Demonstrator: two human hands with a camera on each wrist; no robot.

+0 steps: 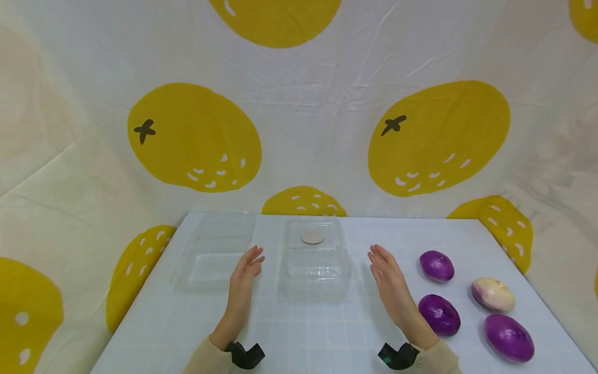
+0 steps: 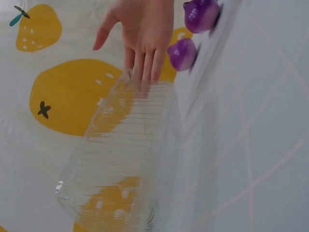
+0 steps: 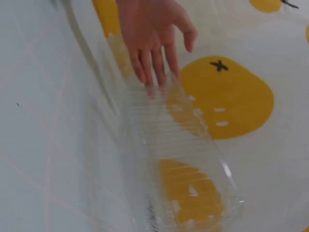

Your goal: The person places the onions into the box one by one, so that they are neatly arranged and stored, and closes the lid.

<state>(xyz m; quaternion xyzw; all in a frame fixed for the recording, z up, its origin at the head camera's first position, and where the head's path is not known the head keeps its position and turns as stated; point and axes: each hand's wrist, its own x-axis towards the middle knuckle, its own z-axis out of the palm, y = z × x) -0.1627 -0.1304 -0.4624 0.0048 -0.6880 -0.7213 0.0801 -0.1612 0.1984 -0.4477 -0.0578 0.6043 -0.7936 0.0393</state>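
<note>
A clear plastic clamshell box (image 1: 315, 265) stands unfolded in the middle of the table, with a pale round disc (image 1: 312, 236) on its far half. My left hand (image 1: 244, 272) is held to the left of this box, fingers loosely extended and holding nothing. On its right side, my right hand (image 1: 390, 280) has straight fingers and a bare palm turned inward. The left wrist view looks across the box's ribbed wall (image 2: 130, 140) to my right hand (image 2: 145, 34). In the right wrist view, my left hand (image 3: 152, 34) appears beyond the box.
A larger clear plastic container (image 1: 215, 254) lies unfolded at the left. Several onions lie at the right, including a purple onion (image 1: 436, 265), another purple onion (image 1: 508, 338) and a whitish onion (image 1: 493, 294). One purple onion (image 1: 439, 315) is beside my right forearm. Patterned cloth surrounds the table.
</note>
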